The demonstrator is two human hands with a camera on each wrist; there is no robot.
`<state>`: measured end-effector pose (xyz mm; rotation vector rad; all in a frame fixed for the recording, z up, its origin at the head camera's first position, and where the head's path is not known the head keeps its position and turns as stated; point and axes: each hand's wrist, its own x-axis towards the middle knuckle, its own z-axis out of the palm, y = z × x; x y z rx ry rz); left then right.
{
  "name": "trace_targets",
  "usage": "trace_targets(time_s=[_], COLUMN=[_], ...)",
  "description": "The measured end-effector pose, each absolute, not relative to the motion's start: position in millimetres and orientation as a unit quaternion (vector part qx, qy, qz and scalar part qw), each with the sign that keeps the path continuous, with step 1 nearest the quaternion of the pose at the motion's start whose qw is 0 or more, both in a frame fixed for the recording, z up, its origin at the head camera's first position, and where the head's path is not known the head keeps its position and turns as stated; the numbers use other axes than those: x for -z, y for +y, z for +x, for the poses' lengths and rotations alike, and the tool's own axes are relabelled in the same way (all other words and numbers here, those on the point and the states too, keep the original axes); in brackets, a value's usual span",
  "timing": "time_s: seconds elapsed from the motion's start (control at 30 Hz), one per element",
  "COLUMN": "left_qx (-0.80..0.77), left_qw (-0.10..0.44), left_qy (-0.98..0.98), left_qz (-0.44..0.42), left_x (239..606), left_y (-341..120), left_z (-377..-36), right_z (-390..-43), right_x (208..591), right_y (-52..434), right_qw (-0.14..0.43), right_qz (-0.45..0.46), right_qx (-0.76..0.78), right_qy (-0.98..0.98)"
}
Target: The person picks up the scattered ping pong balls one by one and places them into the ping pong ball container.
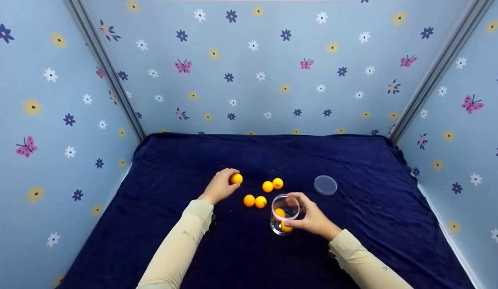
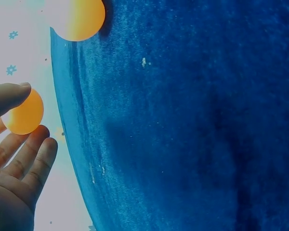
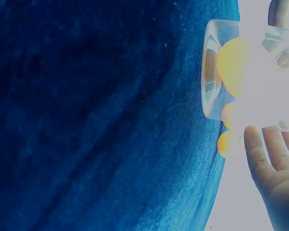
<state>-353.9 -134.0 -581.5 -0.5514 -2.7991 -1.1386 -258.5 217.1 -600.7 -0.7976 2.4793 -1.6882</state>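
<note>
Two orange balls [image 1: 279,214] lay inside a clear jar [image 1: 275,224] that the right hand [image 1: 312,217] gripped near its rim, while the left hand [image 1: 219,188] pinched a third ball [image 1: 237,179] between thumb and fingers, to the left of four loose balls [image 1: 267,186], two bearing dark marks [image 1: 277,185] too small to read. Dark-blue cloth [image 1: 184,160] covered the surface, a clear round lid [image 1: 325,185] lay beyond the jar to the right, and pale-blue walls [image 1: 269,60] printed with flowers and butterflies rose on three sides.

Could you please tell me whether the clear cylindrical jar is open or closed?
Open: the jar has nothing over its rim, and a clear round disc, apparently its lid, lies apart on the dark blue cloth.
</note>
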Motion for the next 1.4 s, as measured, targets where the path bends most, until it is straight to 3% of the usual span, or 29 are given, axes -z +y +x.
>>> trace_targets(time_s=[1.4], left_qx=[0.422], left_qw=[0.032], left_qy=[-0.874], left_qz=[-0.240], left_x=[550.9], left_y=[-115.8], left_z=[-332.1], right_z=[-258.3], right_x=[600.9], right_y=[217.5], right_qw=[0.014], right_qz=[-0.257], right_qx=[0.538], right_qy=[0.803])
